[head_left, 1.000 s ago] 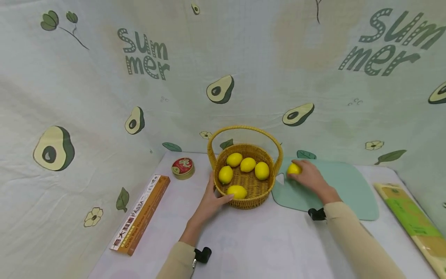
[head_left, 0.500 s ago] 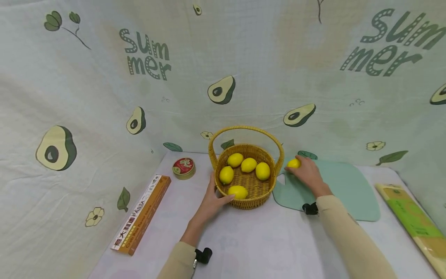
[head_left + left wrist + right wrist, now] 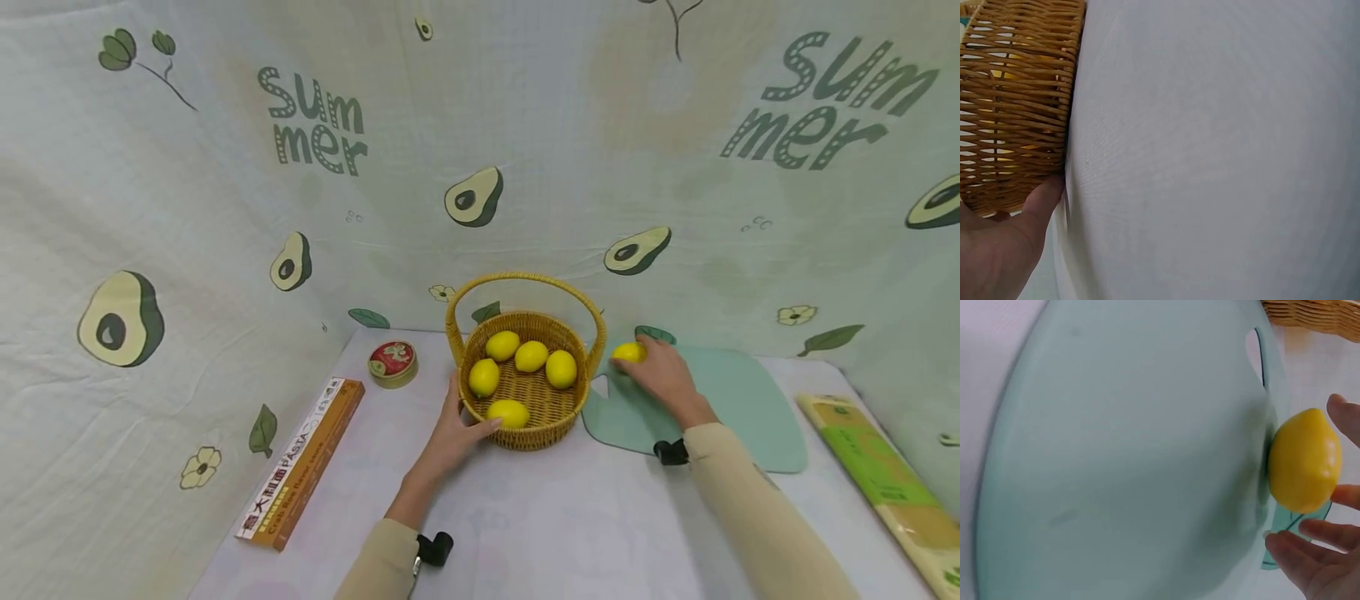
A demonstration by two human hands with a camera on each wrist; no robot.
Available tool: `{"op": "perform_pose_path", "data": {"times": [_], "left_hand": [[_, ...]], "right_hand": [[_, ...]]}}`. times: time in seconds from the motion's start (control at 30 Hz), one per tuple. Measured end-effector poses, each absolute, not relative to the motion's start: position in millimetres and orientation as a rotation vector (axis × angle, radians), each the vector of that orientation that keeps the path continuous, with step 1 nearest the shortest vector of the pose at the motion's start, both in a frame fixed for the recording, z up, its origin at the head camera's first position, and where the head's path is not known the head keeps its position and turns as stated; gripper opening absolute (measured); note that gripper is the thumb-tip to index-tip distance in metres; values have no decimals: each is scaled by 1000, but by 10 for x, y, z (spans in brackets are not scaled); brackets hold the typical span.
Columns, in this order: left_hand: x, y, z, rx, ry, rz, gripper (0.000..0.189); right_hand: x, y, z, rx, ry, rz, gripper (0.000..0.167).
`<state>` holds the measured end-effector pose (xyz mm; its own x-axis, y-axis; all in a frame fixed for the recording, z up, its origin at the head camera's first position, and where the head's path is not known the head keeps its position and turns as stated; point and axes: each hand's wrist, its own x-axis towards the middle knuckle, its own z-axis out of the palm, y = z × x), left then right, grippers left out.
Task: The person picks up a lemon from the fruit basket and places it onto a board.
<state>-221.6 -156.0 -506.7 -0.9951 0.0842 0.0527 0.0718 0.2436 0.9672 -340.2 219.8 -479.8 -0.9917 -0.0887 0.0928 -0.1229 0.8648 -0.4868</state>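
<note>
A wicker basket (image 3: 551, 435) with an arched handle stands at the back middle of the table, several yellow lemons (image 3: 507, 413) inside it. My left hand (image 3: 450, 437) holds the basket's left side, fingers along the outer wall and thumb across the front. From the left wrist view, the thumb (image 3: 1041, 203) lies low against the weave. To the right, a single lemon (image 3: 1305, 461) sits near the edge of a pale green cutting board (image 3: 1122, 425). My right hand (image 3: 663, 379) is spread around that lemon; the thumb stands apart from it, one fingertip right at its side.
A round red-lidded tin (image 3: 393, 363) and a long pasta box (image 3: 303, 462) lie left of the basket. A green-and-yellow packet (image 3: 877, 479) lies at the right edge. Behind the table hangs a printed cloth (image 3: 525, 108).
The right hand and the lone lemon have shifted slightly toward the back of the board. My left hand and the basket have stayed in place.
</note>
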Motion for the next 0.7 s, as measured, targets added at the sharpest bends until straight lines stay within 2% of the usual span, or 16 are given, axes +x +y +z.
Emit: {"op": "perform_pose_path", "data": {"times": [0.27,0.7], "left_hand": [[-2204,-1561,-5067,129,2479,1889,116],[-2186,-1557,-5073,115,2479,1889,118]], "right_hand": [[-3180,2288,-4666,211,-2960,692,82],[-2741,2073,-4378,348,-2873,574,74]]}}
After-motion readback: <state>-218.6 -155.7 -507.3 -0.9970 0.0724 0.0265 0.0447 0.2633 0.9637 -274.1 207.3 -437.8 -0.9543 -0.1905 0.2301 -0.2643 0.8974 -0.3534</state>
